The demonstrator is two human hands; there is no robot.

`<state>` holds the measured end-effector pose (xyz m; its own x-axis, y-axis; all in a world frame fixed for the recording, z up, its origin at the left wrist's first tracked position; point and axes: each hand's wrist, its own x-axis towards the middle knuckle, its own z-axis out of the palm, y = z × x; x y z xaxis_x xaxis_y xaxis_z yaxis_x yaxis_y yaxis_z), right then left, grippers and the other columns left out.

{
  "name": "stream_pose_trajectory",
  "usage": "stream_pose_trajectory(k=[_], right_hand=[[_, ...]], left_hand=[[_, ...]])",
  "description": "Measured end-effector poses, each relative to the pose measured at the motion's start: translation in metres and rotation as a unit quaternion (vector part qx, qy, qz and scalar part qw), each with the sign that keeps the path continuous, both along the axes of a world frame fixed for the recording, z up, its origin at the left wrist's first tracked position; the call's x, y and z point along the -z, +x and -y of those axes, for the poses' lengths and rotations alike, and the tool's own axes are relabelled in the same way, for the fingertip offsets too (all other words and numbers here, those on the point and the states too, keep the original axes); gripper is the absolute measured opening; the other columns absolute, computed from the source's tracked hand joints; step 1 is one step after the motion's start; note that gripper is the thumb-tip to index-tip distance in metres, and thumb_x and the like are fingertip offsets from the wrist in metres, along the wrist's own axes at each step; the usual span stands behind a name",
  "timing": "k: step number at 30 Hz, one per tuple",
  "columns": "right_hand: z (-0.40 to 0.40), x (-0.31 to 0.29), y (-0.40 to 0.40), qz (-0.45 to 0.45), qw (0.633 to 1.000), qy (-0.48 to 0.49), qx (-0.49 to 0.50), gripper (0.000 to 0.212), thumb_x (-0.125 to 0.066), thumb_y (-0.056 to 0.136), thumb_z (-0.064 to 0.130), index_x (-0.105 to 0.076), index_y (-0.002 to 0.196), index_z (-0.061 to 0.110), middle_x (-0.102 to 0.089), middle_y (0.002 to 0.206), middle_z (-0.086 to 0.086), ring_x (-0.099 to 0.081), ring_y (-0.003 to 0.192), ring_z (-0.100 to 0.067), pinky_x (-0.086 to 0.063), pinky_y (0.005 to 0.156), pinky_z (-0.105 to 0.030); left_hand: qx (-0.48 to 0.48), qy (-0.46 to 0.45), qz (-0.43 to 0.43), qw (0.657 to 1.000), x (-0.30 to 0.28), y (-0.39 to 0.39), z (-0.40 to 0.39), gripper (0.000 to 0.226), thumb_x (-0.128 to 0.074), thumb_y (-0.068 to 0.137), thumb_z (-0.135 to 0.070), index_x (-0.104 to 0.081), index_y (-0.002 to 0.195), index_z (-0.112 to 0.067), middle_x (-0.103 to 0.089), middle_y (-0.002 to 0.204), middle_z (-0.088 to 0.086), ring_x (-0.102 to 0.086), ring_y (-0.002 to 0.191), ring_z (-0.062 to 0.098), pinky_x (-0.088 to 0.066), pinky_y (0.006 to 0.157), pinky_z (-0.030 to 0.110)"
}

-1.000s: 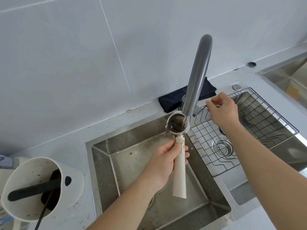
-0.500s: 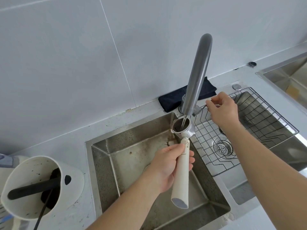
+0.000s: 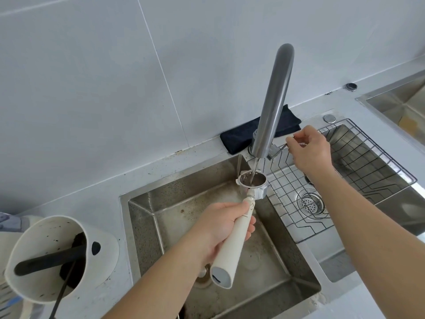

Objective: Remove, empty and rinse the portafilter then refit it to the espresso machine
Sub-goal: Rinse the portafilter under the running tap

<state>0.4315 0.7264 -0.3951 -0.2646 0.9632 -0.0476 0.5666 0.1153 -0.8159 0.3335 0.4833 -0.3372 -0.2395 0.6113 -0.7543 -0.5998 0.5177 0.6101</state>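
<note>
Gripping the wet portafilter by its cream handle, the left hand is holding its heavy-looking metal basket under the faucet stream while the right hand is pinching the lever.

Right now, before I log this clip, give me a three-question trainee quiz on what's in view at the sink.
1. True or false: water from the tap is running into the portafilter.
2. Which hand holds the portafilter by its white handle? A) left hand B) right hand C) both
3. Fill in: the right hand is on the tap's ____.

Key:
1. True; a thin stream falls into the basket.
2. A; the left hand grips the handle over the sink.
3. Lever, beside the tap's base.
</note>
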Motion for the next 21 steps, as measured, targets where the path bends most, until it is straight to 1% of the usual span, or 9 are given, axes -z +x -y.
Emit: stream_pose_trajectory(k=[2,5,7,9,12,15,16,19,21], right_hand=[[0.0,0.0,0.0,-0.001,1.0,0.003,0.0,0.014,-0.063,0.093,0.031,-0.06,0.095,0.017,-0.071,0.094,-0.003,-0.066,0.086,-0.02,-0.053,0.072,-0.035],[0.0,0.0,0.0,-0.003,1.0,0.004,0.0,0.015,-0.063,0.092,0.031,-0.06,0.093,0.016,-0.072,0.092,-0.002,-0.065,0.083,-0.019,-0.055,0.073,-0.039],[0.001,0.0,0.0,-0.002,1.0,0.002,0.001,0.016,-0.063,0.092,0.032,-0.061,0.093,0.016,-0.072,0.091,-0.002,-0.066,0.083,-0.019,-0.056,0.072,-0.04],[0.001,0.0,0.0,-0.001,1.0,0.002,0.0,0.016,-0.063,0.092,0.032,-0.062,0.093,0.017,-0.071,0.091,-0.001,-0.066,0.084,-0.02,-0.057,0.072,-0.041],[0.001,-0.001,0.0,0.002,1.0,0.002,-0.002,0.016,-0.062,0.092,0.033,-0.062,0.094,0.017,-0.071,0.091,-0.001,-0.066,0.084,-0.02,-0.056,0.071,-0.04],[0.0,-0.002,0.0,0.004,1.0,-0.001,-0.002,0.015,-0.062,0.092,0.033,-0.062,0.095,0.018,-0.071,0.092,-0.001,-0.066,0.083,-0.02,-0.058,0.073,-0.043],[0.0,-0.002,0.0,0.004,1.0,-0.001,-0.004,0.015,-0.062,0.092,0.033,-0.062,0.095,0.018,-0.071,0.092,-0.001,-0.066,0.083,-0.02,-0.058,0.073,-0.043],[0.001,-0.002,0.0,0.002,1.0,-0.002,-0.002,0.015,-0.062,0.092,0.032,-0.062,0.096,0.018,-0.071,0.093,-0.002,-0.067,0.085,-0.021,-0.059,0.075,-0.043],[0.001,-0.003,0.0,0.001,1.0,-0.001,0.001,0.015,-0.063,0.092,0.032,-0.062,0.095,0.017,-0.071,0.092,-0.002,-0.067,0.086,-0.02,-0.059,0.077,-0.044]], left_hand=[[0.035,-0.003,-0.036,0.999,-0.002,-0.004,0.004,0.019,-0.069,0.089,-0.023,-0.072,0.095,-0.005,-0.073,0.078,0.012,-0.065,0.064,0.019,-0.056,0.056,0.027],[0.077,0.001,-0.085,0.993,-0.003,-0.01,0.007,0.017,-0.067,0.09,-0.023,-0.074,0.093,-0.008,-0.073,0.078,0.011,-0.065,0.065,0.019,-0.056,0.06,0.03],[0.1,0.002,-0.119,0.988,-0.003,-0.013,0.009,0.017,-0.067,0.089,-0.026,-0.076,0.086,-0.012,-0.074,0.08,0.013,-0.065,0.067,0.022,-0.057,0.069,0.038],[0.119,0.001,-0.155,0.981,-0.004,-0.015,0.01,0.018,-0.067,0.087,-0.03,-0.077,0.082,-0.016,-0.076,0.086,0.016,-0.067,0.07,0.023,-0.058,0.078,0.049],[0.134,0.013,-0.211,0.968,-0.002,-0.019,0.012,0.019,-0.065,0.085,-0.035,-0.075,0.086,-0.02,-0.074,0.092,0.019,-0.066,0.072,0.026,-0.055,0.08,0.058],[0.136,0.023,-0.263,0.955,0.001,-0.02,0.012,0.012,-0.063,0.088,-0.036,-0.075,0.086,-0.036,-0.075,0.092,0.012,-0.07,0.081,0.037,-0.056,0.077,0.056],[0.135,0.027,-0.276,0.951,0.002,-0.021,0.013,0.014,-0.062,0.089,-0.037,-0.075,0.085,-0.042,-0.075,0.093,0.01,-0.071,0.085,0.035,-0.057,0.076,0.055],[0.129,0.046,-0.297,0.945,0.005,-0.021,0.013,0.023,-0.06,0.093,-0.036,-0.072,0.087,-0.055,-0.075,0.093,0.006,-0.07,0.085,0.03,-0.057,0.078,0.052],[0.112,0.058,-0.296,0.947,0.007,-0.019,0.012,0.027,-0.059,0.094,-0.036,-0.07,0.084,-0.058,-0.074,0.095,0.007,-0.069,0.092,0.033,-0.055,0.082,0.052]])
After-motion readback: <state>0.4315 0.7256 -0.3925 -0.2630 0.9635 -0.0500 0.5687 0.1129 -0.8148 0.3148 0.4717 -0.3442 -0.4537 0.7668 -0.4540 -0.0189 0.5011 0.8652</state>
